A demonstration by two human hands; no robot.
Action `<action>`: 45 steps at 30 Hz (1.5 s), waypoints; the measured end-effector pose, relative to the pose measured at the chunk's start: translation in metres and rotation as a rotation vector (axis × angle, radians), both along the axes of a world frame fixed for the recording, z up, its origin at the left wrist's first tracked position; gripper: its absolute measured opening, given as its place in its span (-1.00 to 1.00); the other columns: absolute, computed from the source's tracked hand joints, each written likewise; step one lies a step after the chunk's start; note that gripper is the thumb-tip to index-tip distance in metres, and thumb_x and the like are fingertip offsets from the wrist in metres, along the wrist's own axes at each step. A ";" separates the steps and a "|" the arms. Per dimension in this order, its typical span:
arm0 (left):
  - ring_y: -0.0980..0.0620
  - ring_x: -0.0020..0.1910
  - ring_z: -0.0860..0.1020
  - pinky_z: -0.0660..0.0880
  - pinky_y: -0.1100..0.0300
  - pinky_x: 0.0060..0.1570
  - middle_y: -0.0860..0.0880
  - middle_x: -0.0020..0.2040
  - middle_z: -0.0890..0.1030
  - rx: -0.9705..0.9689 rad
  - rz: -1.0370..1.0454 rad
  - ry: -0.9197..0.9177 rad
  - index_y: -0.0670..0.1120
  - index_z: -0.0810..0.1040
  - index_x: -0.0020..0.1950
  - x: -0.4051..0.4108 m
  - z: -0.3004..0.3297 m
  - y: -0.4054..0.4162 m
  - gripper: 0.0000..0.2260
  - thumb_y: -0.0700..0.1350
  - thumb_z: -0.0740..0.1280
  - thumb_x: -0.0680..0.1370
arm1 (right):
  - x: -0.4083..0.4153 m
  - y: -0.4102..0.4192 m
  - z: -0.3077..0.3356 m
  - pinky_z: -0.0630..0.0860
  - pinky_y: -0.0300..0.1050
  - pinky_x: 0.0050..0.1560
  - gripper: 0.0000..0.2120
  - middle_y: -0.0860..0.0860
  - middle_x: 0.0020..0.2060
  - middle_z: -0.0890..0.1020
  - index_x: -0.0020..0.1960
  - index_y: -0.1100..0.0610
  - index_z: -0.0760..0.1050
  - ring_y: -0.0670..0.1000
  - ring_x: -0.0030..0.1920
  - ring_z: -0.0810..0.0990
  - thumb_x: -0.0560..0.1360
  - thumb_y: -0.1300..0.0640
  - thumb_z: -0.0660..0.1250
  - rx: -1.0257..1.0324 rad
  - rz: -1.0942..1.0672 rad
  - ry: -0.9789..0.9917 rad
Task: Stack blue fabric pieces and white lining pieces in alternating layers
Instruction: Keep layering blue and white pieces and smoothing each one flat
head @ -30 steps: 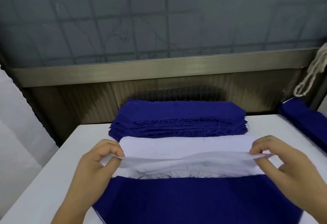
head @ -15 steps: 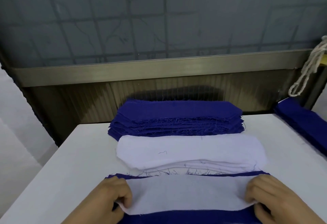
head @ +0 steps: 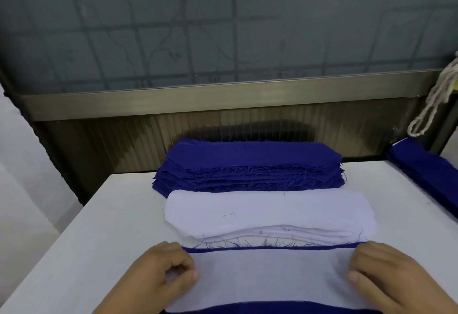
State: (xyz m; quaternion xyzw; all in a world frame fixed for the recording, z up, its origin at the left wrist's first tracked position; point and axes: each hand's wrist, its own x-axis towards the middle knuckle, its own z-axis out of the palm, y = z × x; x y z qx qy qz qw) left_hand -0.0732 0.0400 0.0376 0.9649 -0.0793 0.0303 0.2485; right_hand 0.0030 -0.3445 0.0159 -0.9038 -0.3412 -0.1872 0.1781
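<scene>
since a second ago, you've lowered the white lining piece [head: 270, 279] from the white pile [head: 267, 212] onto the near blue piece [head: 272, 247]. your left hand [head: 161, 274] and right hand [head: 386, 276] pinch its ends with curled fingers; uneven release could skew it.

near blue piece [head: 272, 307]: bottom edge cuts it | side blue stack [head: 426, 164]: cut right
</scene>
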 end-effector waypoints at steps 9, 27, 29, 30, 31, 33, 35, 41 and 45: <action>0.30 0.34 0.23 -0.07 0.59 0.23 0.27 0.38 0.31 0.109 0.102 -0.252 0.12 0.39 0.41 0.063 -0.027 -0.025 -0.57 0.09 0.30 0.55 | 0.060 0.036 0.006 0.25 -0.39 0.16 -0.60 -0.31 0.16 0.38 0.28 -0.10 0.44 -0.24 0.14 0.37 0.47 0.02 0.43 0.050 -0.155 0.162; 0.13 -0.16 0.63 0.50 0.35 -0.12 0.12 -0.10 0.67 0.211 0.103 -0.497 -0.03 0.70 -0.11 0.075 -0.046 -0.029 -0.81 -0.18 0.58 0.32 | 0.064 0.046 -0.017 0.60 -0.16 -0.13 -0.83 -0.19 -0.12 0.65 -0.12 0.04 0.62 -0.09 -0.16 0.63 0.39 0.28 0.50 0.054 -0.131 0.007; 0.14 -0.10 0.63 0.52 0.34 -0.11 0.12 -0.04 0.67 0.220 0.136 -0.433 0.00 0.69 -0.02 0.074 -0.048 -0.029 -0.67 -0.04 0.62 0.26 | 0.065 0.046 -0.018 0.60 -0.14 -0.15 -0.82 -0.18 -0.13 0.64 -0.12 0.05 0.62 -0.08 -0.17 0.63 0.39 0.29 0.50 0.057 -0.144 0.003; 0.14 -0.08 0.62 0.52 0.32 -0.09 0.13 -0.02 0.66 0.224 0.150 -0.414 0.01 0.68 0.02 0.074 -0.049 -0.029 -0.62 0.00 0.62 0.25 | 0.065 0.047 -0.018 0.60 -0.14 -0.16 -0.81 -0.18 -0.13 0.64 -0.11 0.05 0.61 -0.08 -0.17 0.62 0.39 0.30 0.49 0.058 -0.146 0.012; 0.14 -0.07 0.62 0.52 0.33 -0.08 0.13 -0.02 0.65 0.223 0.159 -0.405 0.02 0.67 0.03 0.074 -0.050 -0.028 -0.61 0.02 0.61 0.25 | 0.065 0.047 -0.018 0.59 -0.14 -0.17 -0.80 -0.19 -0.13 0.63 -0.12 0.04 0.60 -0.09 -0.17 0.62 0.38 0.31 0.50 0.058 -0.149 0.021; 0.16 -0.09 0.60 0.50 0.36 -0.10 0.16 -0.04 0.64 0.213 0.158 -0.413 0.03 0.66 0.00 0.074 -0.050 -0.028 -0.67 -0.02 0.60 0.28 | 0.065 0.047 -0.018 0.57 -0.18 -0.22 -0.77 -0.20 -0.16 0.62 -0.15 0.02 0.58 -0.10 -0.21 0.60 0.34 0.31 0.51 0.065 -0.162 0.044; 0.18 -0.11 0.57 0.49 0.36 -0.13 0.18 -0.08 0.62 0.199 0.146 -0.430 0.04 0.66 -0.06 0.075 -0.050 -0.027 -0.77 -0.07 0.57 0.32 | 0.064 0.046 -0.017 0.54 -0.18 -0.27 -0.74 -0.22 -0.19 0.60 -0.17 0.00 0.55 -0.12 -0.24 0.58 0.32 0.30 0.52 0.077 -0.183 0.062; 0.17 -0.12 0.57 0.49 0.35 -0.12 0.18 -0.06 0.62 0.194 0.150 -0.423 0.05 0.66 -0.03 0.074 -0.051 -0.027 -0.70 0.03 0.59 0.28 | 0.061 0.047 -0.015 0.57 -0.17 -0.24 -0.81 -0.19 -0.19 0.61 -0.13 0.02 0.58 -0.10 -0.22 0.60 0.40 0.28 0.49 0.105 -0.195 0.042; 0.19 -0.15 0.55 0.47 0.38 -0.18 0.20 -0.10 0.60 0.196 0.143 -0.453 0.06 0.65 -0.08 0.075 -0.051 -0.027 -0.78 -0.05 0.57 0.32 | 0.060 0.048 -0.014 0.58 -0.16 -0.22 -0.80 -0.15 -0.19 0.62 -0.12 0.05 0.59 -0.07 -0.22 0.61 0.38 0.32 0.50 0.112 -0.193 0.040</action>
